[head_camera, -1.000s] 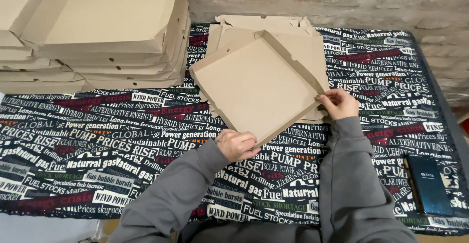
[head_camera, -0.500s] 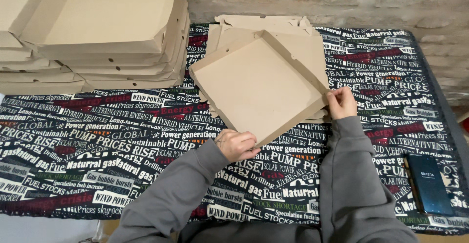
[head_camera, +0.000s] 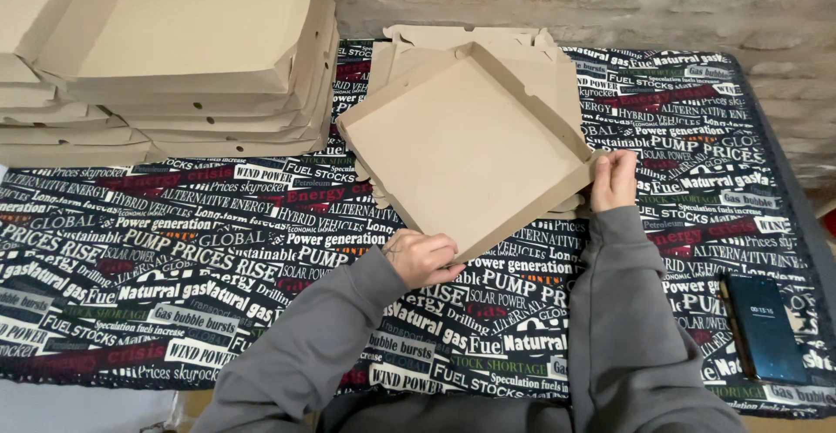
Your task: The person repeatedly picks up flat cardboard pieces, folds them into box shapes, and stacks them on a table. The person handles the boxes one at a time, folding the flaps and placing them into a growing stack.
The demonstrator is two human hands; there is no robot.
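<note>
Left hand [head_camera: 424, 257] clamped on cardboard tray [head_camera: 466, 146] near corner, right hand [head_camera: 614, 179] pinching right corner; uneven pressure could crease wall, unfold flap.

A shallow square tray of plain brown cardboard, a box [head_camera: 466, 150], sits tilted at the middle of the desk [head_camera: 131, 259], gripped at its near corner by the left hand [head_camera: 424, 257] and at its right corner by the right hand [head_camera: 615, 179]. Flat blanks [head_camera: 514, 46] of the same cardboard lie beneath and behind it. A tall stack [head_camera: 174, 59] of folded brown boxes fills the far left. A dark phone [head_camera: 765, 327], its screen lit faintly, lies flat at the near right edge.
</note>
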